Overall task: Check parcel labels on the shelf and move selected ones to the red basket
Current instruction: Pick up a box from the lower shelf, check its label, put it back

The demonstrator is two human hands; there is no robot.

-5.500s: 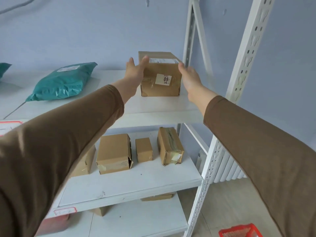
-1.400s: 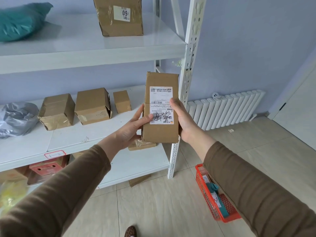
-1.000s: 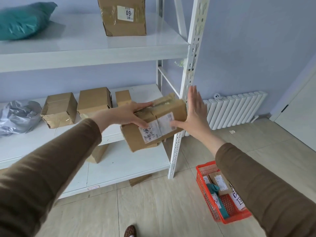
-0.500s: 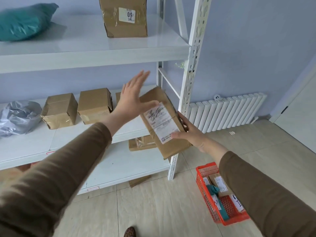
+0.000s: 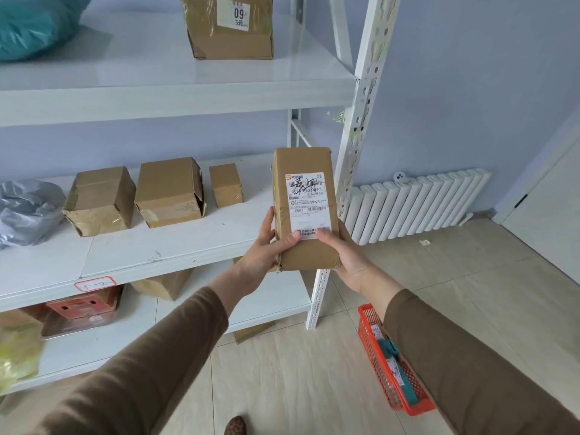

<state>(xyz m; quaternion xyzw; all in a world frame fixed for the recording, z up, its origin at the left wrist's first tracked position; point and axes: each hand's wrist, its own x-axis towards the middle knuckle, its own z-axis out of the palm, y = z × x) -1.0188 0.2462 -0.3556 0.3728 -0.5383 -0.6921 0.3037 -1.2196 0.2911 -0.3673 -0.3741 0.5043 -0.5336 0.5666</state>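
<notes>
I hold a tall brown cardboard parcel (image 5: pixel 306 164) upright in front of the shelf's right post, its white shipping label with black handwriting facing me. My left hand (image 5: pixel 266 251) grips its lower left edge, thumb on the label's bottom. My right hand (image 5: pixel 343 255) cups its lower right corner from below. The red basket (image 5: pixel 381 365) stands on the floor at the lower right, partly hidden by my right sleeve, with parcels and a teal item inside.
The white shelf (image 5: pixel 175 243) carries three brown boxes (image 5: pixel 169 191) and a grey bag (image 5: pixel 23 211) on its middle level. The top level has a box marked 09 (image 5: pixel 229 25) and a teal bag (image 5: pixel 34 23). A white radiator (image 5: pixel 414 205) lines the wall.
The parcel was flipped and turned between my hands; it now stands upright with both hands on its lower end. Half a second ago my left hand was open and only my right held it.
</notes>
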